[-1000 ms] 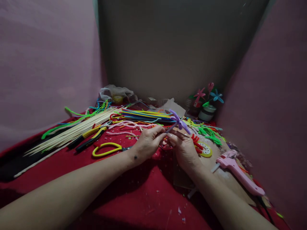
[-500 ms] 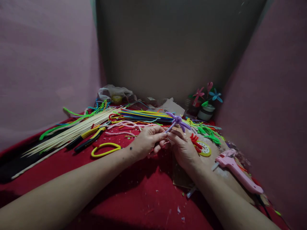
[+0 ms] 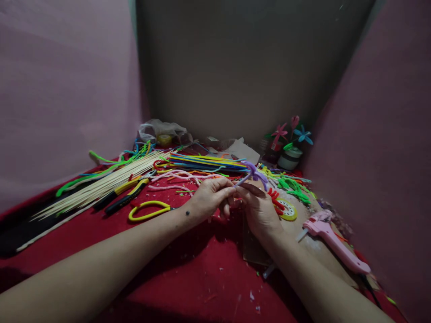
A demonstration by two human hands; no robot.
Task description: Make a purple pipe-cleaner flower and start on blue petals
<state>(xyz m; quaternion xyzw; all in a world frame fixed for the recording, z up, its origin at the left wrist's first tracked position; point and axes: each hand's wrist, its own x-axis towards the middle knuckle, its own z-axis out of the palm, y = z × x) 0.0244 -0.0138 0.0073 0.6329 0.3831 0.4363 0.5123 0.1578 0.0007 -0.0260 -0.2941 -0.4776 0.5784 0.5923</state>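
My left hand and my right hand meet over the red cloth, fingertips pinched together on the thin stem of a purple pipe-cleaner flower. The flower head sticks up and to the right, just above my right fingers. Both hands are closed on the stem. Red looped pipe cleaners lie right beside my right hand, next to a yellow tape roll.
Yellow-handled scissors, pliers and a bundle of bamboo skewers lie to the left. Coloured pipe cleaners spread across the back. A pink glue gun rests at right. A pot of finished flowers stands by the wall.
The flower head has turned and dipped slightly between my fingers. My hands have stayed in nearly the same place.
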